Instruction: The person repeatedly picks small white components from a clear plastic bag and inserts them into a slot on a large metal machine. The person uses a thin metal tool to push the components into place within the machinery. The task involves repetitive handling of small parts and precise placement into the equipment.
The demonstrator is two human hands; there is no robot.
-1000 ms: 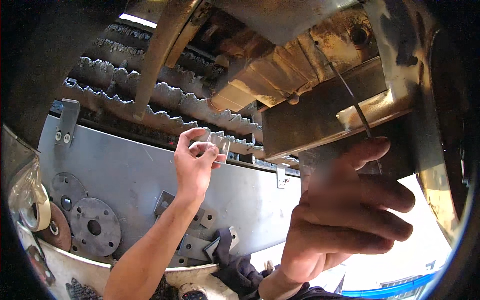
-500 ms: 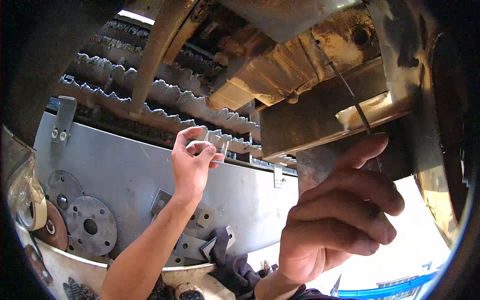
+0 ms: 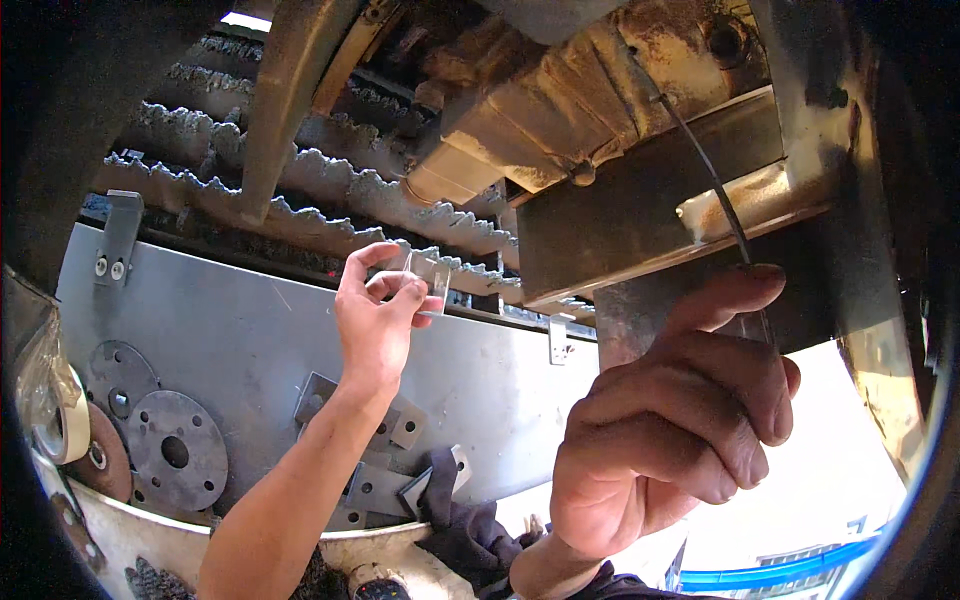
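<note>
Curled further in than a second ago, the lower fingers of your right hand [image 3: 655, 425] have folded toward the palm, while the index finger stays raised by the thin rod [image 3: 725, 205]. That rod slants down in front of the rusty metal casing [image 3: 560, 120] and passes behind your index finger; whether you grip it or only touch it, I cannot tell.

Your left hand [image 3: 370, 325] keeps its pinch — thumb and fingers closed on a small clear piece [image 3: 433, 280], held up just in front of the jagged metal bars [image 3: 330, 180], above the grey panel [image 3: 480, 380].

As I judge it, the step in hand is steadying the piece with one hand while the other works at the rod. Any move from here calls for a light, even pinch — and fingertips kept off those ragged edges.
</note>
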